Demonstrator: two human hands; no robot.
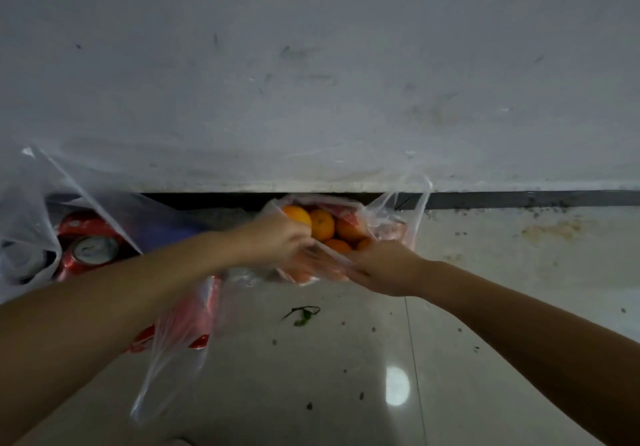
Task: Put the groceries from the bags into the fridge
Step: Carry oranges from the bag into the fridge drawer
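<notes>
Five oranges point(322, 224), two hands point(277, 237)

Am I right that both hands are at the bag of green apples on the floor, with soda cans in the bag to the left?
Not quite: the head view shows oranges in that bag, not green apples. Both the left hand and right hand are at it, and soda cans sit in the left bag.

Oranges point(322, 225) lie in a bag point(391, 213) against the wall point(311, 82), cans point(93, 250) in another bag point(24, 203) to its left
</notes>
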